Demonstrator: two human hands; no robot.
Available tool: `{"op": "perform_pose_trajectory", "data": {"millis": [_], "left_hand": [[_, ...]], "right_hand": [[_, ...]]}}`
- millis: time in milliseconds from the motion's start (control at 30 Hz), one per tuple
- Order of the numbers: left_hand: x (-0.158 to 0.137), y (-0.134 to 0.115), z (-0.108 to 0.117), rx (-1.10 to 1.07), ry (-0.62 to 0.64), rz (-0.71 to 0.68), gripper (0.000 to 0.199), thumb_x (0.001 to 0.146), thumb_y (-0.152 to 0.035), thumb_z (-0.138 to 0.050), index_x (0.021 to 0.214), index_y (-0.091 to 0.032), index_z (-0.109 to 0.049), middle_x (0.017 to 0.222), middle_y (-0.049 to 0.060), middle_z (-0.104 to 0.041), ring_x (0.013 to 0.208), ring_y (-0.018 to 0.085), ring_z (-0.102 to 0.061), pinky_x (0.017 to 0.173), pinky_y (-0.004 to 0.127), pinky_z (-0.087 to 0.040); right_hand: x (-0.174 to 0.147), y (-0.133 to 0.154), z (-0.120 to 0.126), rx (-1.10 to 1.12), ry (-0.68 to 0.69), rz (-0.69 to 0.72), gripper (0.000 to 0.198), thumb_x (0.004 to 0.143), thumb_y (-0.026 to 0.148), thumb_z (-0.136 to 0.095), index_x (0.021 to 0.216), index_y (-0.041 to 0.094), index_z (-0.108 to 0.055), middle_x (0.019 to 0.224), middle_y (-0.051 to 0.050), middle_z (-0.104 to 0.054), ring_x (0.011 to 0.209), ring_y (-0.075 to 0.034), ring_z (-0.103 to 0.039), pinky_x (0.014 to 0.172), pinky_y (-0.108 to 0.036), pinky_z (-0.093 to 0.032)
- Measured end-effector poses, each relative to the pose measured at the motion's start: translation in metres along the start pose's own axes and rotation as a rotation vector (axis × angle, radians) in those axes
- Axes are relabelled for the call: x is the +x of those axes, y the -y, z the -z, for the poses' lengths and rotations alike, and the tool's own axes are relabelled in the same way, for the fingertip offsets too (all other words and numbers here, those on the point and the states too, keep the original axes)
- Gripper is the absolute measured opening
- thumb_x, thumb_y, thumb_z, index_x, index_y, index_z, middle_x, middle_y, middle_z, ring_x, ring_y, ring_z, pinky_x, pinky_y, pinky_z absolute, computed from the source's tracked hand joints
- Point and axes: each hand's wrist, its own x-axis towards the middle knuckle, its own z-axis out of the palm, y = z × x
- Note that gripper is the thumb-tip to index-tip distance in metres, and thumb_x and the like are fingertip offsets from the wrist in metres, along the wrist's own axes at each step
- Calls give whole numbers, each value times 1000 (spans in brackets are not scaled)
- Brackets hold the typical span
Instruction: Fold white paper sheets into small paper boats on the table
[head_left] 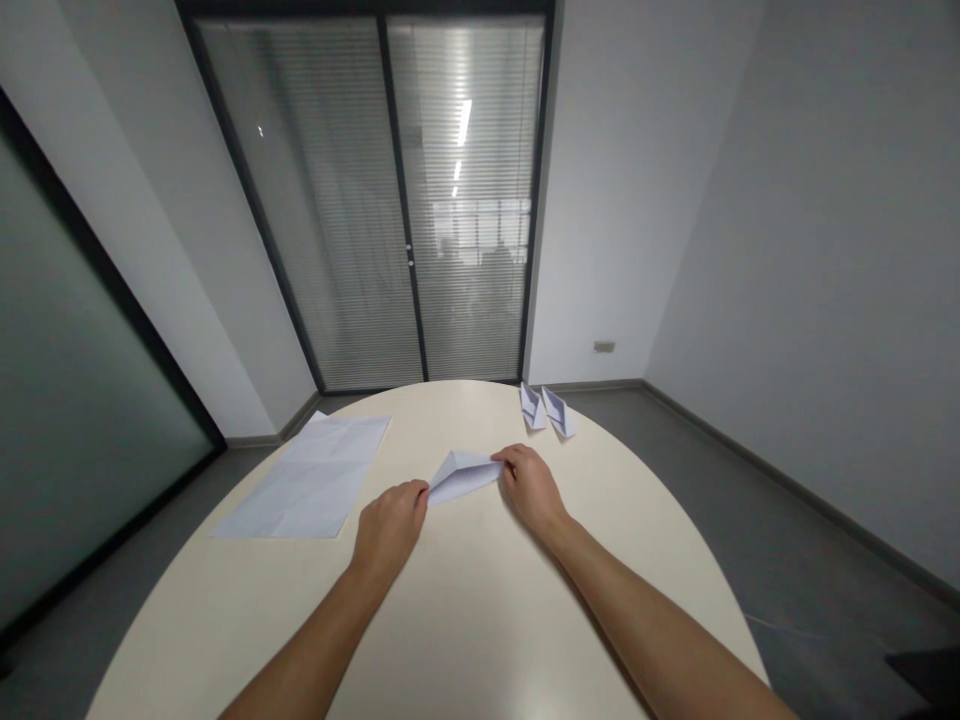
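A folded white paper boat [463,476] is held between my hands above the middle of the round table. Its hull is partly spread, with a peak standing up at its centre. My left hand [391,520] pinches the left tip between thumb and fingers. At the opposite tip, my right hand [530,487] grips the paper the same way. Two finished-looking paper boats [532,408] stand side by side near the far right edge of the table.
Flat white paper sheets [307,480] lie on the left part of the round cream table [450,620]. Beyond the table's far edge is a glass door [465,300] with blinds. Grey walls stand on both sides.
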Motion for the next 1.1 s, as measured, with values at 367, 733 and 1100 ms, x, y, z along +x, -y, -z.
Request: {"op": "perform_pose_trajectory", "data": {"millis": [367, 733, 1100], "left_hand": [[2, 6, -7, -278, -68, 22, 19, 95, -25, -49, 98, -21, -68, 88, 5, -75, 80, 21, -71, 73, 29, -47], [9, 1, -15, -677, -96, 82, 23, 85, -28, -54, 106, -21, -61, 90, 3, -74, 62, 15, -69, 64, 25, -51], [9, -6, -24, -685, -155, 58, 49, 83, -26, -59, 130, -21, -46, 110, 5, -66, 72, 15, -65, 74, 32, -55]], "right_hand": [[0, -2, -2, 1, -123, 196, 41, 82, -3, -50, 109, 18, -73, 107, -9, -71, 103, -25, -61, 95, -43, -51], [-1, 15, 7, -33, -157, 471, 43, 90, -2, -45, 118, 23, -67, 107, -8, -71, 99, -23, -62, 87, -41, -55], [-7, 30, 8, 7, -6, 547, 39, 94, 4, -45, 125, 22, -62, 111, -9, -71, 102, -22, -62, 90, -38, -52]]}}
